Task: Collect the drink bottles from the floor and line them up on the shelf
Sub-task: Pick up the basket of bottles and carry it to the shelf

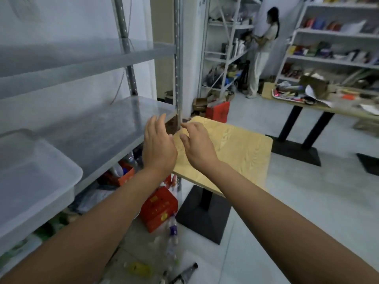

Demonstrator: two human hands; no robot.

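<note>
Both my hands are raised at the front right corner of the grey metal shelf [114, 128]. My left hand [159, 146] is open with fingers spread, just off the shelf's edge. My right hand [196, 144] is open beside it, above the small wooden table [235, 148]. Neither hand holds anything. Several clear plastic drink bottles [172, 238] lie on the floor below, between my forearms. One has a yellow label [139, 268], and a dark bottle [185, 272] lies at the bottom. The shelf board in front of me is bare near the hands.
A translucent plastic bin [30, 181] stands on the shelf's left end. A red carton [158, 208] and an orange box [125, 177] sit under the shelf. The table's black base [205, 214] stands beside the bottles. A person [260, 52] stands at far shelves; a cluttered table [332, 105] is right.
</note>
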